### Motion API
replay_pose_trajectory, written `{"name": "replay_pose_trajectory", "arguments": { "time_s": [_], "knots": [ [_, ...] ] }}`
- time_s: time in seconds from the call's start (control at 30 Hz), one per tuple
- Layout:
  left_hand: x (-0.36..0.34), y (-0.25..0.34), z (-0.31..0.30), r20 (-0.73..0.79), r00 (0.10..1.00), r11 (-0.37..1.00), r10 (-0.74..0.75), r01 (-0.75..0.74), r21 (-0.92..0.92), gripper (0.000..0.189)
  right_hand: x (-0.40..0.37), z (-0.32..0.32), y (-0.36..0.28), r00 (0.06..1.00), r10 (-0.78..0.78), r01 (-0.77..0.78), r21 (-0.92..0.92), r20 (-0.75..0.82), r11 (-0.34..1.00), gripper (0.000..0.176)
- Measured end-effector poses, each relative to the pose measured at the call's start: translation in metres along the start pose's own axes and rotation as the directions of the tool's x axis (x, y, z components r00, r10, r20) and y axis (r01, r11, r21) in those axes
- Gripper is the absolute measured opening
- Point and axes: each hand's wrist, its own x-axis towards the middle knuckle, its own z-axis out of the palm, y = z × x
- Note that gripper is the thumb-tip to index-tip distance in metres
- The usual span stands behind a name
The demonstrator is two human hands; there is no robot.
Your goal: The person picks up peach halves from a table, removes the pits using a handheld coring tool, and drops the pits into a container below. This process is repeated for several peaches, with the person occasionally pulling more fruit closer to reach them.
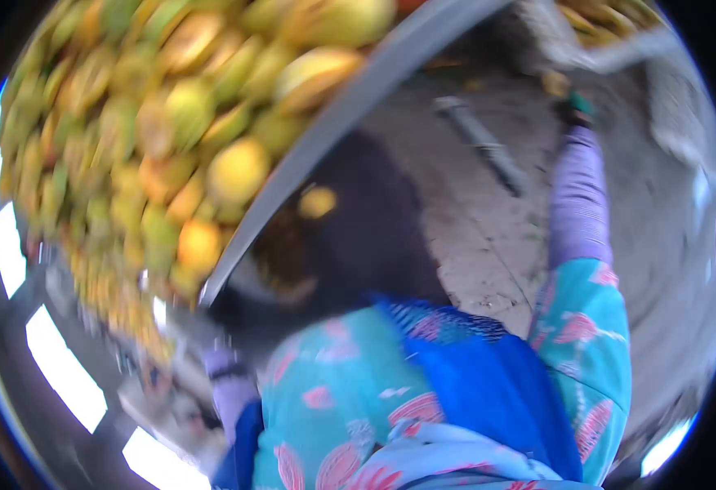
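Observation:
My right arm, in a striped lavender sleeve, reaches far forward on the right. Its hand (580, 106) wears something green and is blurred. At its fingertips is a yellow-brown lump (555, 83) that looks like a piece of fruit, close to a pale crate or sack edge (611, 53). My left arm shows only as a lavender sleeve (231, 388) with a dark band, low on the left by the end of the grey rim (309, 147). The left hand's fingers cannot be made out. Beyond that rim lies a large heap of yellow-green fruit (186, 114), many pieces cut open.
A grey bar-like object (482, 145) lies on the dirty concrete floor (480, 237). A loose yellow fruit (318, 202) shows against the dark area below the rim. More yellow fruit (607, 20) is at the top right. Bright windows (64, 367) line the left side.

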Motion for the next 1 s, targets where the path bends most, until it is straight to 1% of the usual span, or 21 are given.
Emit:
{"name": "replay_pose_trajectory", "arguments": {
  "time_s": [0.03, 0.1, 0.17, 0.23, 0.27, 0.3, 0.33, 0.4, 0.43, 0.47, 0.53, 0.6, 0.67, 0.7, 0.73, 0.77, 0.8, 0.83, 0.93, 0.97, 1.0],
  "knots": [
    [-0.003, 0.001, -0.006, -0.002, 1.0, 1.0, -0.025, 0.025, -0.012, 0.045, 0.035, 0.013, 0.018, 0.987, 0.07, -0.103, 0.241, 0.144, 0.965, 0.025],
    [-0.007, 0.004, -0.007, -0.012, 0.997, 0.994, -0.082, 0.081, -0.069, 0.044, 0.074, 0.042, 0.028, 0.972, 0.146, -0.228, 0.579, 0.186, 0.783, 0.026],
    [-0.006, 0.008, -0.01, -0.023, 0.995, 0.991, -0.096, 0.093, -0.101, 0.043, 0.098, 0.071, 0.031, 0.938, 0.189, -0.337, 0.89, 0.29, 0.307, 0.028],
    [-0.001, 0.032, -0.017, -0.021, 0.994, 0.994, -0.107, 0.107, -0.022, 0.039, 0.117, 0.094, 0.041, 0.915, 0.138, -0.35, 0.916, 0.379, -0.193, 0.031],
    [-0.001, 0.044, -0.012, -0.02, 0.993, 0.993, -0.114, 0.114, 0.033, 0.037, 0.125, 0.095, 0.05, 0.919, 0.086, -0.337, 0.878, 0.386, -0.342, 0.033],
    [0.006, 0.02, -0.01, -0.09, 0.994, 0.974, 0.063, -0.042, 0.224, 0.033, 0.127, 0.098, 0.062, 0.924, 0.028, -0.334, 0.839, 0.382, -0.429, 0.034],
    [0.009, 0.03, -0.026, -0.008, 0.997, 0.974, -0.077, 0.077, 0.212, 0.031, 0.108, 0.086, 0.046, 0.933, 0.067, -0.302, 0.872, 0.353, -0.385, 0.032],
    [0.0, 0.066, -0.049, -0.022, 0.995, 0.993, -0.098, 0.099, 0.059, 0.026, 0.056, 0.061, 0.015, 0.97, 0.103, -0.193, 0.957, 0.219, -0.217, 0.027],
    [-0.008, 0.08, -0.059, 0.055, 0.998, 0.997, -0.021, 0.025, -0.072, 0.024, 0.036, 0.053, 0.007, 0.983, 0.108, -0.129, 0.979, 0.147, -0.158, 0.025],
    [-0.017, 0.099, -0.061, 0.221, 0.968, 0.989, 0.118, -0.095, -0.115, 0.023, 0.016, 0.045, -0.004, 0.992, 0.091, -0.077, 0.99, 0.088, -0.119, 0.022],
    [-0.038, 0.153, -0.064, 0.504, 0.768, 0.917, 0.396, -0.304, -0.258, 0.021, -0.021, 0.034, -0.01, 0.995, 0.024, -0.087, 0.983, 0.092, -0.163, 0.018],
    [-0.035, 0.193, -0.05, 0.881, 0.389, 0.949, 0.268, -0.266, -0.171, 0.022, -0.048, 0.023, 0.009, 0.964, -0.121, -0.266, 0.906, 0.238, -0.329, 0.019],
    [-0.029, 0.167, 0.005, 0.933, 0.271, 0.935, 0.235, -0.324, -0.142, 0.031, -0.065, 0.005, 0.033, 0.902, -0.285, -0.425, 0.783, 0.324, -0.455, 0.027],
    [-0.024, 0.153, 0.034, 0.934, 0.307, 0.914, 0.184, -0.403, -0.048, 0.035, -0.125, -0.031, -0.016, 0.938, -0.079, -0.329, 0.79, 0.338, -0.517, 0.026],
    [-0.016, 0.139, 0.065, 0.925, 0.353, 0.879, 0.139, -0.474, 0.049, 0.04, -0.152, -0.044, -0.028, 0.955, 0.035, -0.245, 0.851, 0.294, -0.465, 0.025],
    [-0.007, 0.117, 0.096, 0.923, 0.38, 0.792, 0.06, -0.581, 0.188, 0.044, -0.169, -0.047, -0.007, 0.939, -0.284, -0.314, 0.818, 0.192, -0.483, 0.028],
    [0.002, 0.095, 0.126, 0.914, 0.405, 0.671, -0.019, -0.672, 0.312, 0.049, -0.185, -0.05, 0.01, 0.817, -0.573, -0.381, 0.797, 0.053, -0.469, 0.03],
    [0.013, 0.075, 0.148, 0.897, 0.436, 0.593, -0.064, -0.707, 0.386, 0.049, -0.221, -0.061, 0.009, 0.944, -0.323, 0.036, 0.996, -0.059, -0.078, 0.031],
    [0.013, 0.047, 0.177, 0.857, 0.516, 0.673, -0.002, -0.633, 0.383, 0.051, -0.313, -0.123, -0.045, 1.0, 0.02, 0.024, 0.998, -0.023, -0.062, 0.031],
    [0.007, 0.043, 0.185, 0.847, 0.532, 0.714, 0.025, -0.602, 0.357, 0.051, -0.311, -0.129, -0.043, 0.987, -0.143, -0.1, 0.98, 0.076, -0.175, 0.029],
    [0.001, 0.043, 0.19, 0.839, 0.542, 0.753, 0.048, -0.572, 0.327, 0.052, -0.319, -0.157, -0.071, 0.897, -0.384, -0.357, 0.872, 0.22, -0.334, 0.032]
  ]
}}
